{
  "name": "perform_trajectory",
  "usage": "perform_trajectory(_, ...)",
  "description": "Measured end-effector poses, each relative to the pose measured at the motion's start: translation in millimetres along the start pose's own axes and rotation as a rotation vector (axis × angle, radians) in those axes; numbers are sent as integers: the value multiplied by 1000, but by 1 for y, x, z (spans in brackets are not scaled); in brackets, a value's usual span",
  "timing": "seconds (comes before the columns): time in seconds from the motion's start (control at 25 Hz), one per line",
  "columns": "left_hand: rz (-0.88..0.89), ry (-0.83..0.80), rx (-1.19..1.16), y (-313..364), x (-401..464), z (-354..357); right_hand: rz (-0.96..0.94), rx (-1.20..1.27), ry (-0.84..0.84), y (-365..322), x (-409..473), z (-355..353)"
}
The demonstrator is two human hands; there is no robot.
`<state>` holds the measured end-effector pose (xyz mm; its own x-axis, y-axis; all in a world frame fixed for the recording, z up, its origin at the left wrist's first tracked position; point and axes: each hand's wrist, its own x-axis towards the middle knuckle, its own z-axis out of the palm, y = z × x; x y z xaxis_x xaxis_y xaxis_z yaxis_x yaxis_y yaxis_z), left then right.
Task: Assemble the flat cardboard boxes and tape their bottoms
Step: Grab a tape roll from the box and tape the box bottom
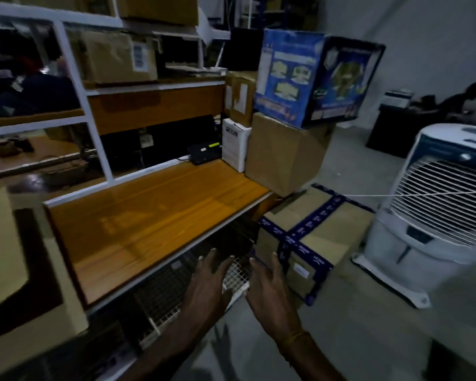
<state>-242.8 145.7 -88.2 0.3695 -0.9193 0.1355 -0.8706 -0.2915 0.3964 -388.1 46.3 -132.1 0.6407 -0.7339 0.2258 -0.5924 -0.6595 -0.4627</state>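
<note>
Both my hands reach forward side by side below the front edge of a wooden table (154, 215). My left hand (208, 281) has its fingers spread and straight, holding nothing, over a white wire grid (235, 273) under the table. My right hand (270, 287) is also empty, fingers straight, close to the near corner of a cardboard box sealed with blue printed tape (311, 229) that sits on the floor. A plain brown box (283, 158) stands on the table's right end. No flat cardboard or tape roll shows clearly in this dim, blurred view.
A blue printed carton (313, 75) sits on the brown box. A white air cooler (437, 210) stands on the floor at the right, with a cord stretched in front of it. Shelves with cartons (113, 56) rise behind the table. A person sits far back right (462, 103).
</note>
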Motion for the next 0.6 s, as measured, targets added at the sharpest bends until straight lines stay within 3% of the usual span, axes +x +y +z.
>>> perform_trajectory(0.16, 96, -36, -55, 12, 77, 20, 131, -23, 60, 32, 43, -21)
perform_trajectory(0.4, 221, 70, -95, 15, 211, 3, 230, -32, 199, 45, 156, -54)
perform_trajectory(0.6, 341, 150, -157, 12, 314, -21, 178, 20, 390, 44, 242, -76)
